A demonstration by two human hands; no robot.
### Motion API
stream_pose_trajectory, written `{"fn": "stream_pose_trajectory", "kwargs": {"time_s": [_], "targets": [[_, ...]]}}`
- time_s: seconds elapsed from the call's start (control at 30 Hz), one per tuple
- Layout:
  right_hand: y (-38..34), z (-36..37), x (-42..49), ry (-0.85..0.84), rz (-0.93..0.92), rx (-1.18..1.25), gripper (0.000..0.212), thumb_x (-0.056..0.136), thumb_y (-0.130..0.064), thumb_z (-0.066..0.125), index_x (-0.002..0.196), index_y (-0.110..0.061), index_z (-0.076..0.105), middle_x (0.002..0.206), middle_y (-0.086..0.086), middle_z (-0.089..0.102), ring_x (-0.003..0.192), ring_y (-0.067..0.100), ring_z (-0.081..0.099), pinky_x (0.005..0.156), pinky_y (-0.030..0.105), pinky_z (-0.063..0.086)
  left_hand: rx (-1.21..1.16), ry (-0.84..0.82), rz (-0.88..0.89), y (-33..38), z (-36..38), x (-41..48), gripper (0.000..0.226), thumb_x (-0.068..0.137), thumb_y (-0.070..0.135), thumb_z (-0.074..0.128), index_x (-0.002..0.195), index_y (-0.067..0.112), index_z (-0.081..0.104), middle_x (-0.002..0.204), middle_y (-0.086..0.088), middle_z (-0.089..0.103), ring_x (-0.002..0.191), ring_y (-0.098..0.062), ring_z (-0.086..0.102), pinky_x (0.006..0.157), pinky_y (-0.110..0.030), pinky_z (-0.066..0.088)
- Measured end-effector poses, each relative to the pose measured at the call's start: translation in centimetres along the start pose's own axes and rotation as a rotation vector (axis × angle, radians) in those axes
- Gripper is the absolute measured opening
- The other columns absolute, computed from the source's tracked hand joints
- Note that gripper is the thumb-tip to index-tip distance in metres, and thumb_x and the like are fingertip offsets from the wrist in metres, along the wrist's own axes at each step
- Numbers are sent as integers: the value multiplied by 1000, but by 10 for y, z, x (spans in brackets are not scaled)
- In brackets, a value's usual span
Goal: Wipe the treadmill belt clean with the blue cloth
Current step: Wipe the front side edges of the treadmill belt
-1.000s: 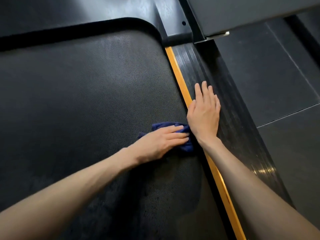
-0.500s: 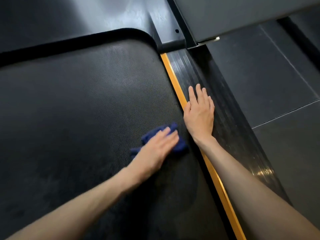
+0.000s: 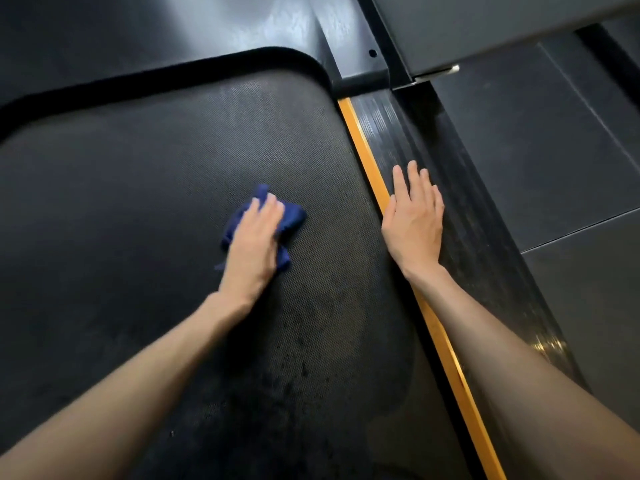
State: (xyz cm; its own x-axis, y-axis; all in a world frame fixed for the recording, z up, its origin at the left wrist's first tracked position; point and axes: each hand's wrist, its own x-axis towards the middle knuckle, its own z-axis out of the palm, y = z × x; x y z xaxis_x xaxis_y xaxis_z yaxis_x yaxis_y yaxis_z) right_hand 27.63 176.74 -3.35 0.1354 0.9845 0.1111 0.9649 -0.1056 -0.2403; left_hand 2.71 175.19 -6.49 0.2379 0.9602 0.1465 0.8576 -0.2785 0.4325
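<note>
The black textured treadmill belt [image 3: 138, 209] fills the left and middle of the view. A crumpled blue cloth [image 3: 292, 216] lies on it, right of centre. My left hand [image 3: 254, 244] presses flat on the cloth and covers most of it; only its edges show. My right hand [image 3: 414, 223] rests flat, fingers apart, on the ribbed black side rail [image 3: 460, 209], holding nothing. Dark smudges mark the belt below the cloth.
An orange strip [image 3: 363, 150] runs between belt and side rail. The motor cover [image 3: 173, 32] rises beyond the belt's curved front edge. A dark upright [image 3: 485, 26] stands at the top right. Dark floor tiles [image 3: 554, 161] lie right of the rail.
My left hand has slid the cloth leftward and forward, away from the orange strip toward the belt's middle. My right hand has stayed on the side rail.
</note>
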Motion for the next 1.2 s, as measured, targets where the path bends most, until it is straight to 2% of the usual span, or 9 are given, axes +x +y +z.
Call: {"fn": "stream_pose_trajectory", "kwargs": {"time_s": [0.13, 0.23, 0.33, 0.5, 0.57, 0.67, 0.77, 0.97, 1.2], "targets": [[1, 0, 0, 12, -6, 9, 49, 100, -25, 30, 149, -15, 26, 156, 8, 21, 145, 22, 15, 116, 36, 8, -12, -300, 637, 61, 19, -70, 45, 102, 28, 17, 132, 4, 41, 141, -15, 44, 143, -14, 7, 112, -34, 10], [4, 1, 0, 1, -20, 16, 49, 101, -26, 30, 149, -16, 26, 156, 7, 20, 145, 21, 14, 116, 35, 6, -14, -423, 912, 45, 0, -93, 43, 100, 20, 22, 138, 8, 40, 145, -6, 41, 143, -16, 13, 114, -33, 13], [4, 0, 0, 8, -26, 18, 49, 101, -26, 30, 149, -15, 27, 156, 8, 21, 145, 22, 15, 116, 35, 6, 15, -333, 719, -5, -23, -50, 50, 103, 27, 13, 133, 1, 45, 139, -16, 46, 143, -13, 8, 113, -34, 16], [1, 2, 0, 2, -17, -17, 50, 101, -26, 29, 149, -15, 24, 157, 8, 19, 145, 23, 14, 116, 36, 7, 56, -21, -129, -26, -27, 36, 46, 90, 16, 33, 127, -4, 51, 138, -22, 45, 129, -41, 40, 111, -34, 20], [1, 1, 0, 7, -13, -8, 49, 101, -25, 30, 149, -15, 25, 156, 8, 20, 145, 23, 14, 116, 37, 8, 49, -24, -41, 10, -14, 23, 43, 89, 18, 34, 119, -5, 55, 126, -26, 53, 116, -42, 51, 104, -37, 27], [2, 1, -1, 11, -20, -16, 49, 101, -25, 31, 149, -14, 26, 156, 8, 20, 145, 22, 15, 116, 37, 8, 18, -400, 477, 69, -3, -55, 36, 91, 16, 39, 122, 5, 54, 128, -18, 52, 120, -33, 43, 98, -37, 33], [3, 2, -1, 12, -23, -8, 49, 101, -25, 31, 149, -14, 27, 156, 8, 21, 145, 22, 15, 116, 36, 8, -27, -533, 825, 62, -11, -81, 48, 101, 23, 20, 128, 2, 54, 137, -12, 50, 131, -23, 33, 112, -30, 14], [3, 1, 0, -1, -33, 14, 49, 102, -24, 30, 149, -13, 25, 156, 9, 19, 145, 23, 13, 116, 36, 7, 19, -101, 39, -5, -24, 30, 50, 87, 20, 32, 117, -11, 57, 126, -31, 53, 120, -51, 46, 107, -29, 15], [2, 1, -1, 11, -38, -9, 50, 101, -25, 29, 149, -12, 26, 156, 10, 21, 145, 24, 15, 116, 39, 10, -59, -368, 530, 58, 3, -89, 48, 86, 19, 35, 132, 4, 41, 141, -11, 44, 140, -20, 19, 114, -34, 8]]}}
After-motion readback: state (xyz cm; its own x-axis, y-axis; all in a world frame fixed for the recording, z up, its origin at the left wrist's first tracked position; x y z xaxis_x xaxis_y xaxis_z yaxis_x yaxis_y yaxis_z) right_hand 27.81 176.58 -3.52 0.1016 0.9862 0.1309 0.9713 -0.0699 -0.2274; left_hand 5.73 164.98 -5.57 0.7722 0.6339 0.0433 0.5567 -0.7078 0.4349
